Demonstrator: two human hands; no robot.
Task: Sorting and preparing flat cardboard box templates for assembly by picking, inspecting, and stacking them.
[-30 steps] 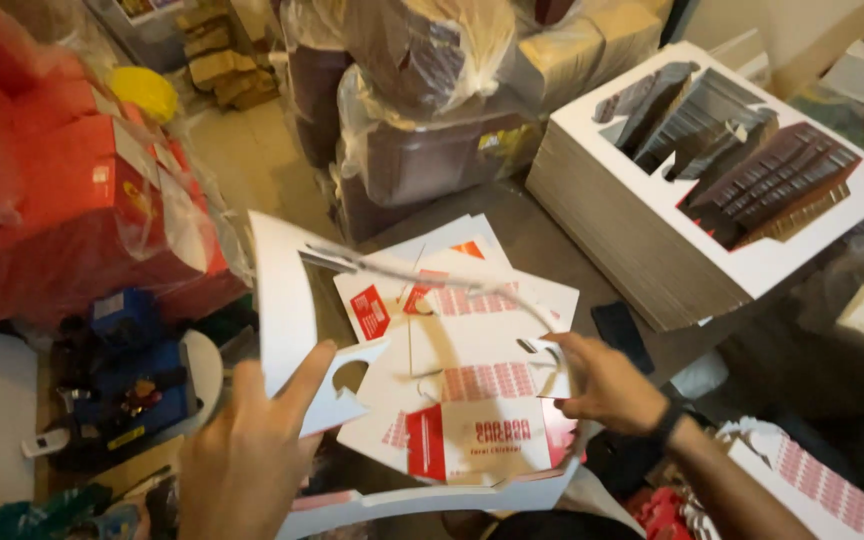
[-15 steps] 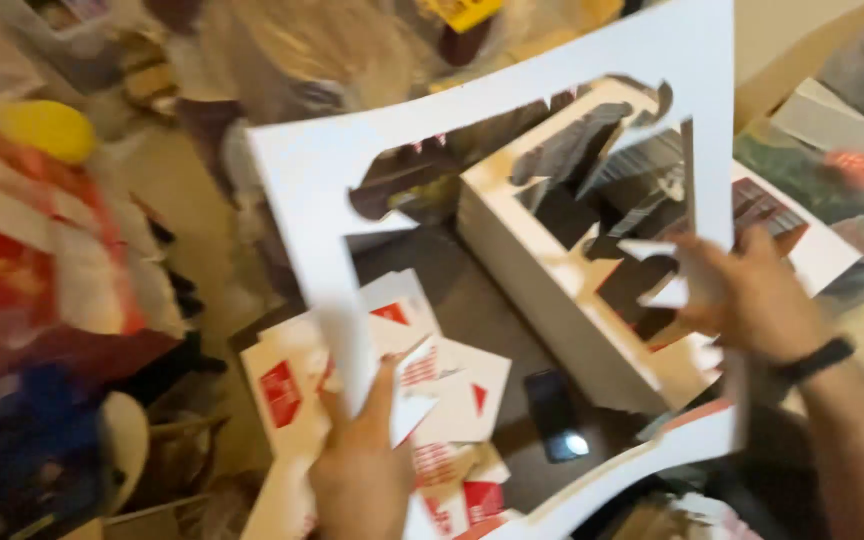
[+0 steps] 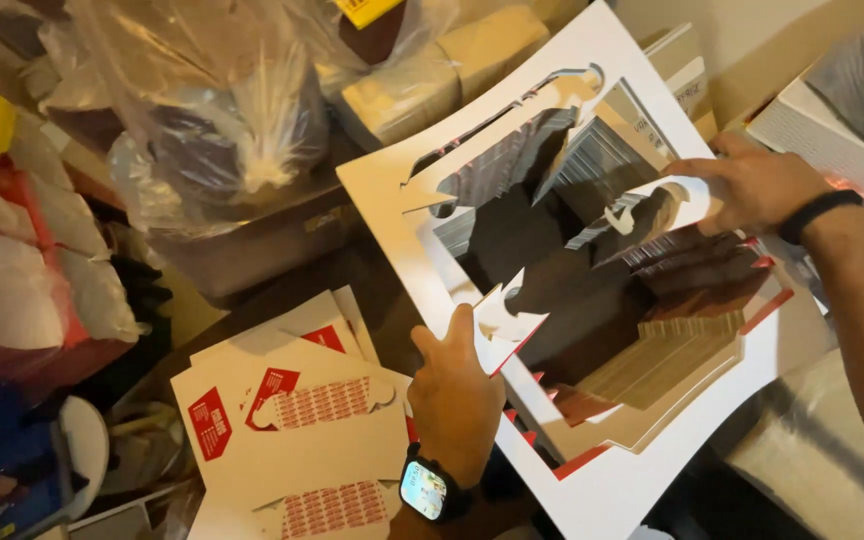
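I hold up a large white cardboard sheet (image 3: 602, 490) with big shapes punched out of its middle, so only a frame is left. My left hand (image 3: 457, 395), with a smartwatch on the wrist, grips the frame's near inner edge. My right hand (image 3: 752, 185), wearing a black wristband, pinches the frame's far right side. Through the cut-outs show stacks of cardboard (image 3: 652, 370) in a white box below. Punched-out carton blanks (image 3: 302, 420), white with red print, lie in a pile to the left of my left hand.
Clear plastic bags (image 3: 222, 120) over boxes stand at the back. Red and white packages (image 3: 12, 260) fill the left side. A blue machine (image 3: 2, 470) sits at the lower left. More wrapped boxes (image 3: 832, 450) lie at the right.
The cut-out sheet has been lifted off the blank pile and carried to the right, over the white box. Both hands kept hold of it, and my view swung right.
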